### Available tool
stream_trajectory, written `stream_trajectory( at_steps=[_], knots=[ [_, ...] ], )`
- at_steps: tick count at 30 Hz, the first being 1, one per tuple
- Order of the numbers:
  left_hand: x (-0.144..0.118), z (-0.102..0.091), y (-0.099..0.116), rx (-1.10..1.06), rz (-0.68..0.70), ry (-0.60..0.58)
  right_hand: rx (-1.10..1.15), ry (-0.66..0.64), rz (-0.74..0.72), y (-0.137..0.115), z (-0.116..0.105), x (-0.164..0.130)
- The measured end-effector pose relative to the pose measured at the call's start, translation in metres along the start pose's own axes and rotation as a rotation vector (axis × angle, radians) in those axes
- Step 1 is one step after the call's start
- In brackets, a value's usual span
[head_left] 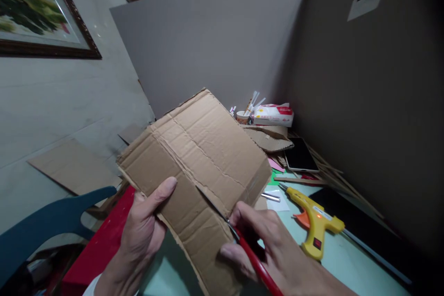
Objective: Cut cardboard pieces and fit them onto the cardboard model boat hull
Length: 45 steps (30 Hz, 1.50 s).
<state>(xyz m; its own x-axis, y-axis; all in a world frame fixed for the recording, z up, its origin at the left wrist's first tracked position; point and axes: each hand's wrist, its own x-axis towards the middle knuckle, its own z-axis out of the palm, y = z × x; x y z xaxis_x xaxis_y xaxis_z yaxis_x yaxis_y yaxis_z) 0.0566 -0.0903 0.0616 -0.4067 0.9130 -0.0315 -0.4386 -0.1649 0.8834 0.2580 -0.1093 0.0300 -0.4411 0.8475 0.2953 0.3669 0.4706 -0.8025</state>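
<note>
A sheet of cardboard [197, 157] is gripped at its near edge by the left hand [144, 229], thumb pressed on top. Red-handled scissors [243, 245], their blades in the cardboard, are clasped by the right hand [274, 249]. A yellow glue gun [314, 222] lies right of the cardboard.

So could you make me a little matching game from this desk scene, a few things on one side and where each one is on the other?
Things:
1. cardboard sheet
2. red-handled scissors
3. yellow glue gun
4. phone

Places:
A. lying flat, screen dark, near the desk's back corner
B. in the right hand, blades cutting into the cardboard
C. held up by the left hand
D. lying on the desk, right of the hands

Pairs: 1-C, 2-B, 3-D, 4-A
</note>
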Motion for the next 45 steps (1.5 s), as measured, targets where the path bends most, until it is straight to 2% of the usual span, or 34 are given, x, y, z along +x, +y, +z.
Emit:
stream_trajectory(
  at_steps=[5,11,14,20,23,26,30,35,41,45],
  knots=[
    [0.000,-0.008,-0.006,-0.003,-0.050,0.006,-0.014,-0.034,-0.078,0.015,0.007,0.001],
    [-0.004,-0.018,-0.009,-0.041,-0.066,-0.005,-0.057,-0.091,0.083,0.001,-0.002,0.001],
    [-0.007,-0.017,-0.007,-0.037,-0.053,-0.003,-0.110,-0.094,0.111,-0.008,-0.004,-0.001],
    [-0.014,-0.017,-0.005,-0.058,-0.073,0.017,-0.132,0.019,-0.149,0.003,0.010,-0.003],
    [-0.017,-0.020,-0.008,-0.062,-0.094,0.011,-0.132,0.034,-0.233,0.010,0.013,-0.003],
    [-0.019,-0.024,-0.009,-0.043,-0.072,0.012,-0.153,0.023,-0.176,0.007,0.009,-0.004],
    [-0.023,-0.026,-0.004,-0.004,-0.023,0.004,-0.112,-0.032,-0.110,-0.011,0.000,-0.006],
    [-0.029,-0.027,0.002,-0.007,-0.071,-0.020,-0.155,-0.001,-0.186,-0.024,-0.001,-0.006],
    [-0.028,-0.030,-0.002,-0.005,-0.099,0.003,-0.151,0.088,-0.317,-0.004,0.019,-0.006],
    [-0.031,-0.029,-0.005,-0.042,-0.128,-0.033,-0.182,0.093,-0.332,-0.005,0.018,-0.001]
  ],
)
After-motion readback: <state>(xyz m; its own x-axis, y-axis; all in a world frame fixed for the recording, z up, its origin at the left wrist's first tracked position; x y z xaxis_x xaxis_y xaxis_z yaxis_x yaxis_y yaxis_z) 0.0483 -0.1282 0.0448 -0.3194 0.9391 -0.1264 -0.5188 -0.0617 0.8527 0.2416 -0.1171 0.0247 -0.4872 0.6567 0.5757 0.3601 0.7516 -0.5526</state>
